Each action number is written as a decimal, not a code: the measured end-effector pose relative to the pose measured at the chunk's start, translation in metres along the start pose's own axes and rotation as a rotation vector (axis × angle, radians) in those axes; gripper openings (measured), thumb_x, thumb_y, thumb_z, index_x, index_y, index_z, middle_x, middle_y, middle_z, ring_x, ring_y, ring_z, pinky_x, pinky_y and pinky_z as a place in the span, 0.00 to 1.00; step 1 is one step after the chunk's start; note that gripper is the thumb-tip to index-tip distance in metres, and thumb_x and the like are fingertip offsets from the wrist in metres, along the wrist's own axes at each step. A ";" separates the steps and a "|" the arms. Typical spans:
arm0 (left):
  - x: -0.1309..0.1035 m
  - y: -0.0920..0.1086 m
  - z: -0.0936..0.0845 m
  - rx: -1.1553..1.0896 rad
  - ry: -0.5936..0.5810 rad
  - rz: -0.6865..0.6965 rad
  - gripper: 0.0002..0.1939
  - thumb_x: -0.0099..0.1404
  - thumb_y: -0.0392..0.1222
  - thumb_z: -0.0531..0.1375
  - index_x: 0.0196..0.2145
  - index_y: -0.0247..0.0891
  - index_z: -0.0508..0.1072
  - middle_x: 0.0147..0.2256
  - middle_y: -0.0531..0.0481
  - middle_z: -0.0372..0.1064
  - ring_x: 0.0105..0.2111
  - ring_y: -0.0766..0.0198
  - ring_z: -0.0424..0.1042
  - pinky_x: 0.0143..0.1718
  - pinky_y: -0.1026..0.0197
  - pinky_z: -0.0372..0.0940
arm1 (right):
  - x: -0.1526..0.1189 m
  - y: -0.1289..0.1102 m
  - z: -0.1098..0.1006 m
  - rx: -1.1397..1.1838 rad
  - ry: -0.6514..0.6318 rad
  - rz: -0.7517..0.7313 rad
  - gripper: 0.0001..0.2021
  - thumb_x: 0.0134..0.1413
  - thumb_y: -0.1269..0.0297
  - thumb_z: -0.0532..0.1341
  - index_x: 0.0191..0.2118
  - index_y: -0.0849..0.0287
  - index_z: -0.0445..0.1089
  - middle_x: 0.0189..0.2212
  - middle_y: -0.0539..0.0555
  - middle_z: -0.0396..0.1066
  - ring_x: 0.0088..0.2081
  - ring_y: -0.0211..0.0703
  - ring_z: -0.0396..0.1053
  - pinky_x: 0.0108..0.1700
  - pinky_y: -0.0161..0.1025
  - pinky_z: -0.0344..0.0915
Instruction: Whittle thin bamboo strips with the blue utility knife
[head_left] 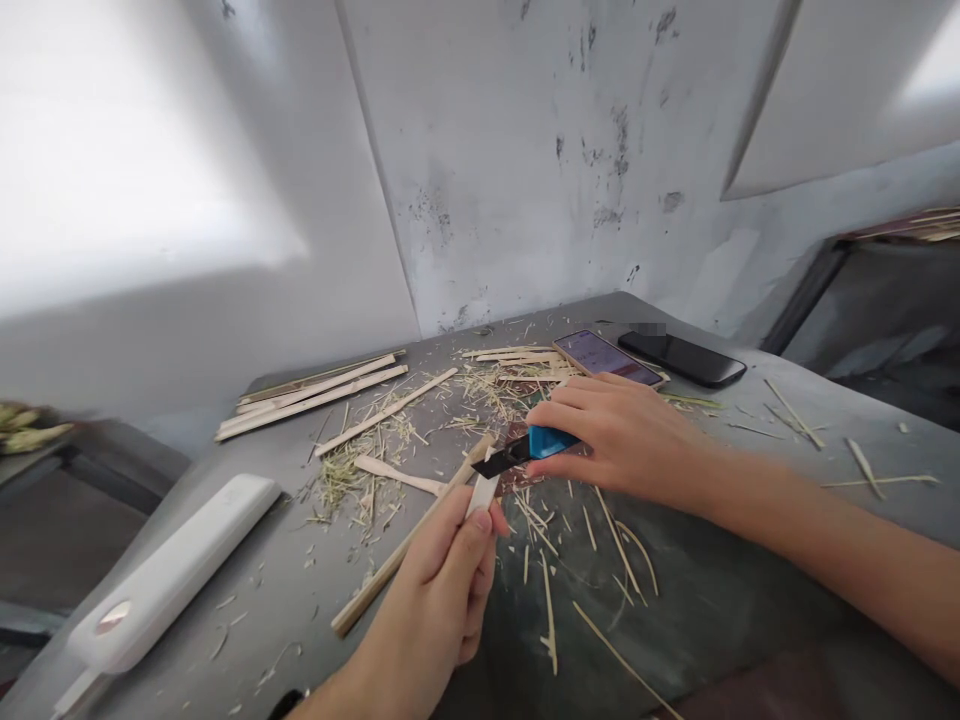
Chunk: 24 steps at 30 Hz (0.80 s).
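My left hand (442, 578) reaches up from the bottom edge, fingers curled and thumb laid along the pale wooden strip (483, 494) it grips, which points away from me above the table (300, 550). My right forearm slants in from the right; my right hand (619, 430) clasps a blue knife (550, 441), its blade (491, 464) crossing the strip's far part.

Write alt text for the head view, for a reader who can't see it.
The right hand holds a blue-handled knife, its blade at the end of a pale strip gripped in the left hand. Shavings litter a grey table, where more strips, two phones and a long white device lie.
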<state>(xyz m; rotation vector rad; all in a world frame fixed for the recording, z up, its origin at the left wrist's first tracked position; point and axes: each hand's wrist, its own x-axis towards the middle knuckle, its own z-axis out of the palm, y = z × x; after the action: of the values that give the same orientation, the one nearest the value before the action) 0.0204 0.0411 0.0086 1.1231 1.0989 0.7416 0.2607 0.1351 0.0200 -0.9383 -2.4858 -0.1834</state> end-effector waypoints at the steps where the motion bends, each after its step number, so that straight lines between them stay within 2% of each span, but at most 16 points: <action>1: 0.000 0.001 0.000 -0.003 0.003 0.003 0.18 0.74 0.62 0.54 0.40 0.45 0.64 0.24 0.64 0.52 0.16 0.75 0.42 0.15 0.71 0.42 | 0.000 -0.001 0.000 -0.013 0.008 -0.007 0.23 0.70 0.39 0.55 0.46 0.55 0.72 0.35 0.52 0.75 0.40 0.49 0.72 0.44 0.45 0.59; 5: -0.003 0.002 0.000 -0.015 0.010 -0.009 0.18 0.74 0.62 0.55 0.39 0.45 0.65 0.24 0.64 0.52 0.16 0.75 0.41 0.15 0.70 0.43 | 0.000 0.004 0.002 -0.038 0.016 0.019 0.22 0.70 0.38 0.55 0.46 0.52 0.73 0.39 0.52 0.77 0.44 0.50 0.74 0.46 0.45 0.60; 7: -0.007 0.001 0.002 0.005 0.000 -0.003 0.20 0.72 0.65 0.57 0.38 0.45 0.65 0.23 0.62 0.51 0.17 0.74 0.43 0.16 0.68 0.42 | -0.001 0.018 0.001 -0.047 0.042 0.160 0.24 0.70 0.36 0.54 0.45 0.52 0.73 0.38 0.53 0.78 0.41 0.49 0.74 0.42 0.44 0.61; 10: -0.012 -0.002 0.007 0.055 -0.051 0.044 0.24 0.68 0.68 0.61 0.36 0.44 0.67 0.22 0.59 0.51 0.20 0.69 0.49 0.19 0.67 0.44 | -0.003 0.045 -0.003 -0.096 0.133 0.423 0.28 0.71 0.36 0.48 0.44 0.56 0.71 0.30 0.56 0.76 0.28 0.48 0.70 0.30 0.41 0.55; 12: -0.013 -0.004 0.008 0.044 -0.075 0.028 0.24 0.68 0.69 0.61 0.36 0.44 0.68 0.22 0.59 0.51 0.20 0.69 0.49 0.18 0.66 0.44 | -0.003 0.052 -0.006 -0.104 0.166 0.487 0.28 0.72 0.37 0.47 0.44 0.56 0.70 0.27 0.55 0.74 0.26 0.48 0.68 0.28 0.41 0.53; 14: -0.011 -0.004 0.007 0.002 -0.072 -0.031 0.24 0.70 0.70 0.58 0.38 0.45 0.68 0.22 0.61 0.48 0.18 0.72 0.43 0.17 0.67 0.40 | -0.002 0.044 -0.006 -0.073 0.155 0.457 0.26 0.72 0.37 0.48 0.44 0.55 0.69 0.29 0.54 0.75 0.29 0.48 0.71 0.30 0.41 0.55; 16: -0.008 -0.006 0.003 -0.043 -0.060 -0.056 0.23 0.72 0.69 0.55 0.41 0.46 0.66 0.24 0.63 0.48 0.17 0.74 0.39 0.15 0.69 0.40 | 0.000 0.024 -0.004 -0.018 0.119 0.369 0.26 0.72 0.36 0.49 0.43 0.54 0.69 0.33 0.54 0.77 0.34 0.48 0.74 0.33 0.41 0.59; 20: -0.004 -0.011 -0.004 -0.101 -0.038 -0.001 0.18 0.75 0.64 0.54 0.43 0.46 0.64 0.26 0.63 0.52 0.16 0.75 0.42 0.14 0.72 0.47 | -0.002 -0.016 0.005 0.074 0.043 0.156 0.27 0.72 0.37 0.49 0.44 0.55 0.72 0.35 0.54 0.77 0.36 0.48 0.74 0.36 0.42 0.60; 24: -0.002 -0.013 -0.004 -0.136 0.011 0.000 0.20 0.73 0.65 0.56 0.43 0.46 0.64 0.25 0.64 0.51 0.16 0.75 0.42 0.13 0.73 0.48 | -0.005 -0.028 0.010 0.085 -0.043 0.064 0.27 0.72 0.38 0.50 0.46 0.57 0.73 0.32 0.54 0.77 0.34 0.50 0.74 0.33 0.42 0.55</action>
<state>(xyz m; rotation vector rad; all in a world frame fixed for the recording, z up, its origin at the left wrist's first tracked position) 0.0151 0.0364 -0.0032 1.0051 1.0423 0.8114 0.2417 0.1133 0.0095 -0.9942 -2.4774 -0.0372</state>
